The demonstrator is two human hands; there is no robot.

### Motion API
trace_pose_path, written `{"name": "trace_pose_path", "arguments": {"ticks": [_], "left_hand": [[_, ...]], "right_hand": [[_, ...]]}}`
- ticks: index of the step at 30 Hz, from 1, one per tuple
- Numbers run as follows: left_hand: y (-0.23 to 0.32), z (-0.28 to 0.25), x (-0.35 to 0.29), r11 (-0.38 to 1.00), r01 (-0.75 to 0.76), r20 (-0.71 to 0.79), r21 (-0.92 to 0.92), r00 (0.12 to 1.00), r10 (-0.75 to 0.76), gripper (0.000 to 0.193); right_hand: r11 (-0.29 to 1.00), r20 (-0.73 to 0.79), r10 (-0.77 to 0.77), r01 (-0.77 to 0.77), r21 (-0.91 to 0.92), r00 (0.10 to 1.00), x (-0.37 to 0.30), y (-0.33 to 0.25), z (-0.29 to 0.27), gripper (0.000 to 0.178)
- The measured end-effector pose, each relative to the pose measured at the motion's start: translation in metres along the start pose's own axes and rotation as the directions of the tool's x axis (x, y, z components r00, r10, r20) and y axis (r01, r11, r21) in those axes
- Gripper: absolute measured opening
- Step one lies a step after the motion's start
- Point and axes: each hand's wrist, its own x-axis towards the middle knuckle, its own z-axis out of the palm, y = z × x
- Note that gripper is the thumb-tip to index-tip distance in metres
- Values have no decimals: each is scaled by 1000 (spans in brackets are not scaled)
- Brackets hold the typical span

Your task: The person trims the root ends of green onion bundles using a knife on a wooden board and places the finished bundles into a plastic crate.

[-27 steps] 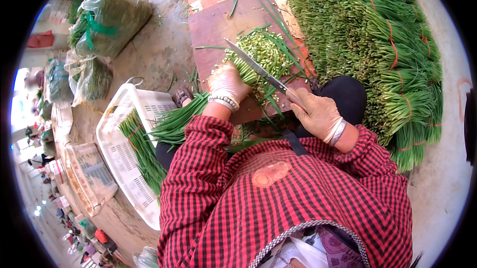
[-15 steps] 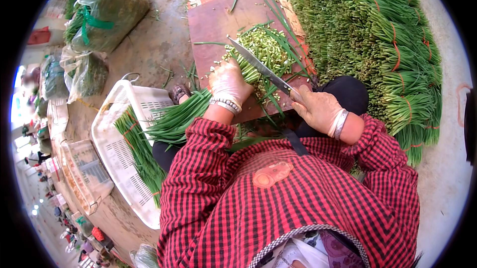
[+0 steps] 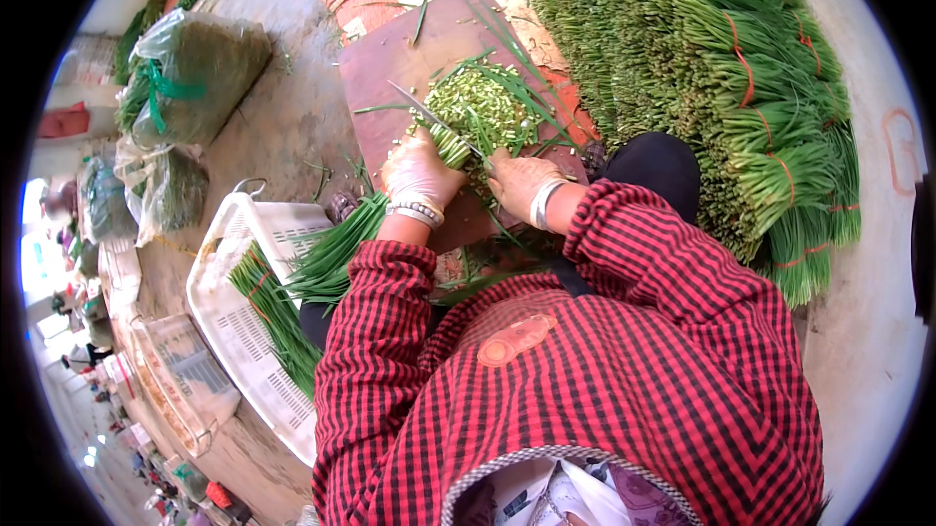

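My left hand (image 3: pixel 421 173) is closed round a bunch of long green chives (image 3: pixel 341 248). Their leaves trail toward my left knee, and the pale stalk ends lie over the reddish board (image 3: pixel 385 58). In my right hand (image 3: pixel 525 185) is a long-bladed knife (image 3: pixel 421 109), its handle hidden in my fingers. The blade lies across the stalk ends, just beyond my left fingers. A heap of short chopped stalk pieces (image 3: pixel 483 102) covers the board's middle, with some loose green leaves among them.
A white slotted crate (image 3: pixel 291 399) stands at my left, holding a banded chive bundle (image 3: pixel 268 311). Many banded bundles (image 3: pixel 702 87) are piled high at my right. Farther left are filled plastic bags (image 3: pixel 200 68) and another crate (image 3: pixel 185 370).
My right hand has moved left and inward with the knife, bringing the blade onto the stalk ends near my left hand. My left hand keeps its grip. The whole view has shifted slightly.
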Motion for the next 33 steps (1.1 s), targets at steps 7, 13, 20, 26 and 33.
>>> {"name": "trace_pose_path", "arguments": {"ticks": [7, 13, 20, 26, 33], "left_hand": [[-7, 2, 7, 1000, 12, -20, -21, 1000, -13, 70], [-4, 10, 2, 999, -31, -66, -44, 997, 28, 73], [-27, -31, -38, 886, -345, -330, -311, 913, 240, 72], [-5, -118, -119, 709, -705, -552, -5, 593, 586, 72], [-25, -25, -137, 754, -568, -489, -331, 786, 378, 77]], "right_hand": [[999, 44, 25, -23, -44, 999, 7, -12, -22, 38], [993, 33, 114, -113, -25, 993, 19, -8, 11, 42], [979, -98, -27, 46, 198, 995, 29, 28, 26, 41], [824, -164, -16, 106, 556, 986, 7, 26, -36, 55], [-224, 158, -348, -246, 943, 924, -8, 11, -12, 41]]}}
